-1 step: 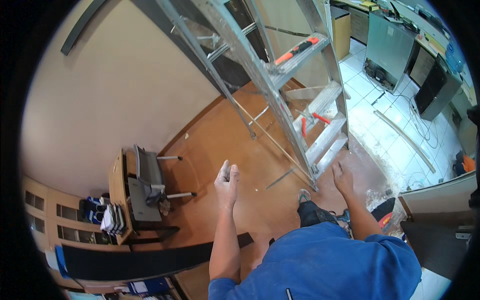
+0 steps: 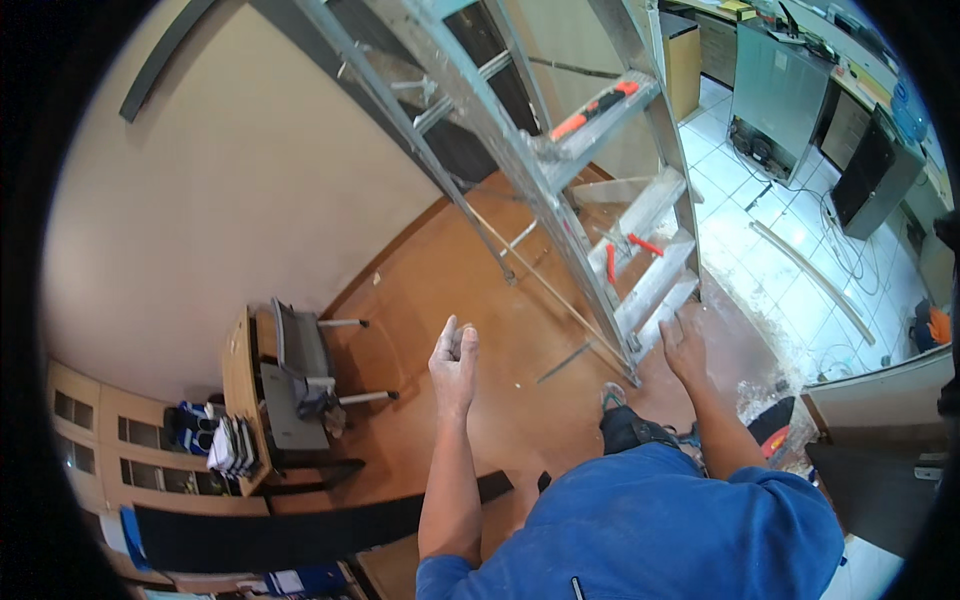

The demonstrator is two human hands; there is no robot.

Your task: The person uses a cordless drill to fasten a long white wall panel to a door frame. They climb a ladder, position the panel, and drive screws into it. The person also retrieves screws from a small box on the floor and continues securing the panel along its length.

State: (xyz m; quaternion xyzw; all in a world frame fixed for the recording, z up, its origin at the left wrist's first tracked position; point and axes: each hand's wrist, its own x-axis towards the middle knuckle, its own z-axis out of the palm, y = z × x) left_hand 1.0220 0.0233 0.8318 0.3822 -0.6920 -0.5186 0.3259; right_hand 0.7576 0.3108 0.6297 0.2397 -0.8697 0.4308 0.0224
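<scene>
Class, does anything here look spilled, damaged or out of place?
Yes. Pale debris litters the edge of the white tiles, like unswept rubble. A long pale strip lies underfoot across them, and an orange-and-black tool rests on a ladder step, perhaps easily knocked off.

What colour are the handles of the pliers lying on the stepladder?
Red; the pliers' handles show best in the head view.

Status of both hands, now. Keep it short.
Left hand: open, fingers loosely curled, nothing visible in its grip.
Right hand: open, nothing visible in its grip; whether it touches the ladder cannot be told.
</scene>
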